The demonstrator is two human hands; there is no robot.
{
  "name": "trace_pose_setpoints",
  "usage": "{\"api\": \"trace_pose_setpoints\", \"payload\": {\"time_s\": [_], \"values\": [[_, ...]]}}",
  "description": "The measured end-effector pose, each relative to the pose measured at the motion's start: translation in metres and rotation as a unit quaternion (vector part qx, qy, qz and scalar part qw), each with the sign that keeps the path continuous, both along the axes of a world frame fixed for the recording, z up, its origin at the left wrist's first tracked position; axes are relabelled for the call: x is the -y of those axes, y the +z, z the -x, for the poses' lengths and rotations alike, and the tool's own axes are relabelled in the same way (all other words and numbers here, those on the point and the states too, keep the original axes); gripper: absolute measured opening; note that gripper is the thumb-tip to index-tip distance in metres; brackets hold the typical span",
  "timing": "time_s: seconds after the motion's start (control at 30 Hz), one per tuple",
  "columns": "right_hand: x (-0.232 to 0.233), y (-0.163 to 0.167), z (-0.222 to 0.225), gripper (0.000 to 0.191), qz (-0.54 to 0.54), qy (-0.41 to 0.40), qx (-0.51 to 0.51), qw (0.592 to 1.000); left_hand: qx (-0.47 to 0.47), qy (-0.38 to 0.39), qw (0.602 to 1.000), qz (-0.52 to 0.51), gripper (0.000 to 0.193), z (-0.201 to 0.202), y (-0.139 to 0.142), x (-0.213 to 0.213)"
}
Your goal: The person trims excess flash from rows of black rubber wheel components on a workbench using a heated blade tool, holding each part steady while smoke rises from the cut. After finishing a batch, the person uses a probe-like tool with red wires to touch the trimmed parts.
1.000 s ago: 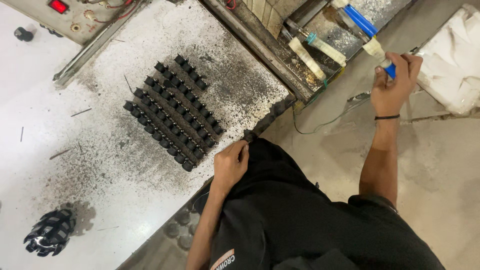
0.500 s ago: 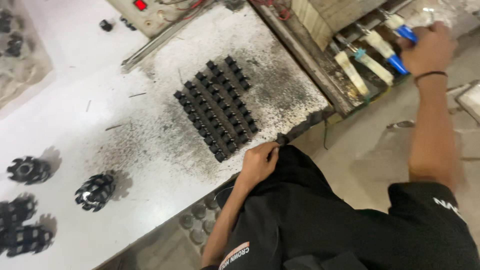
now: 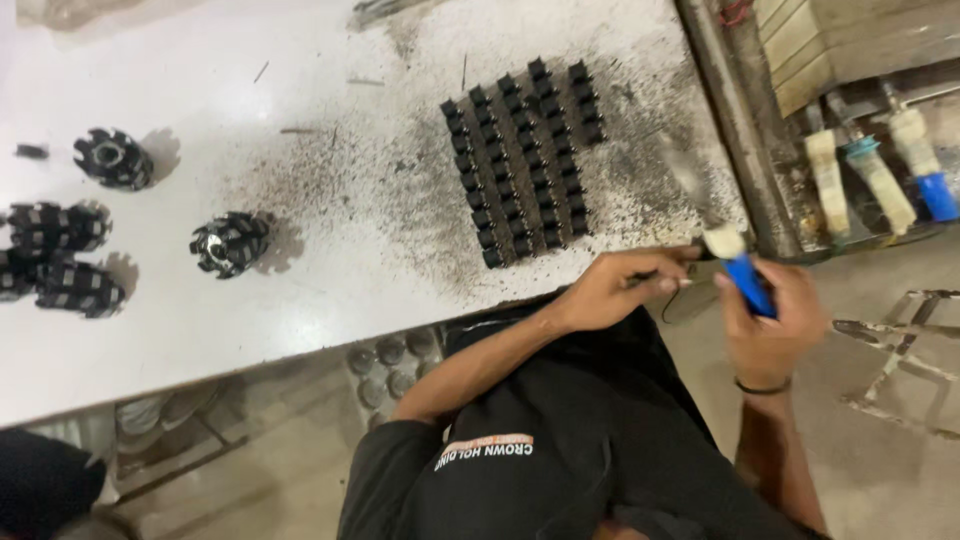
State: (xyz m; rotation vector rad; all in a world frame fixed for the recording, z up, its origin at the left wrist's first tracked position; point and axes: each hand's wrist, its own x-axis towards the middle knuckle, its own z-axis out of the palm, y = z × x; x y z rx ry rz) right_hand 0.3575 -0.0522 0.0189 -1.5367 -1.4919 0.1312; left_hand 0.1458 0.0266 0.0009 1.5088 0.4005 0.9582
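Observation:
My right hand [image 3: 768,325] is closed around a blue-handled tool with a pale tip [image 3: 738,265], held upright just off the white table's front right corner. My left hand [image 3: 612,290] rests at the table edge beside it. Its fingers pinch a thin pale stick-like piece [image 3: 676,282] that points toward the tool. The two hands are almost touching. On the table beyond them, small black parts stand in a tidy block of rows [image 3: 520,160], surrounded by black dust.
Several black toothed round cutters [image 3: 230,243] sit on the white table [image 3: 300,310] at the left. A metal rail [image 3: 728,130] runs along the table's right side. Past it, a rack holds more pale and blue tools [image 3: 900,175]. Bare floor lies to the right.
My right hand has come down from the rack with the blue-handled tool and now sits next to my left hand. My left hand has lifted from my lap to the table edge.

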Motion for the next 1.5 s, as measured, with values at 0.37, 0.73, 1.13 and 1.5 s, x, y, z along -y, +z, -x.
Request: {"api": "trace_pose_setpoints", "payload": {"time_s": [0.37, 0.73, 1.13, 1.5], "values": [[-0.054, 0.019, 0.098, 0.075, -0.020, 0.269, -0.343, 0.900, 0.082, 0.071, 0.988, 0.110, 0.016, 0.032, 0.037, -0.019], [-0.270, -0.006, 0.040, 0.040, 0.045, 0.451, -0.434, 0.779, -0.112, 0.440, 0.744, -0.490, 0.022, 0.129, 0.138, -0.112], [-0.272, -0.062, 0.055, 0.014, 0.116, 0.315, -0.533, 0.777, -0.398, 0.446, 0.751, -0.280, 0.015, 0.128, 0.002, -0.217], [-0.260, -0.032, 0.065, 0.015, 0.136, 0.314, -0.570, 0.747, -0.379, 0.421, 0.789, -0.238, 0.013, 0.136, 0.001, -0.209]]}}
